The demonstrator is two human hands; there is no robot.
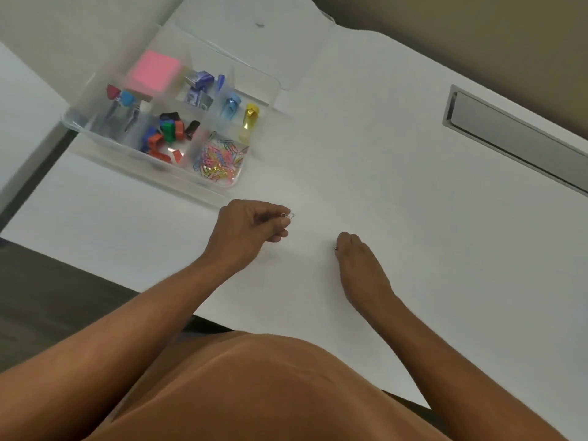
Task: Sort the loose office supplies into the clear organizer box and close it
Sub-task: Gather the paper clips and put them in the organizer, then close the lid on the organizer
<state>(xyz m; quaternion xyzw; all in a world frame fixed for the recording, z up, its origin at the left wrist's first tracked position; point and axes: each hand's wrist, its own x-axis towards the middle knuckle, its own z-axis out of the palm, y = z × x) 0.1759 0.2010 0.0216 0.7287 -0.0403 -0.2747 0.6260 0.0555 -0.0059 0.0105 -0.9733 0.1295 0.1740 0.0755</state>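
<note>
The clear organizer box (254,87) stands open on the white desk at the upper left. Its compartments hold a pink sticky-note pad (155,71), binder clips (168,130), staple boxes (199,87), blue and yellow clips, and a heap of coloured paper clips (218,157). My left hand (248,230) hovers just below the box's near right corner and pinches a silver paper clip (288,215) between thumb and fingertips. My right hand (359,265) lies on the desk further right, fingertips down on a small dark clip (335,248) that is mostly hidden.
The box's clear lid (222,36) lies folded back behind it. A grey metal cable tray (515,135) is set into the desk at the right. The desk's near edge (197,310) runs diagonally close to my body.
</note>
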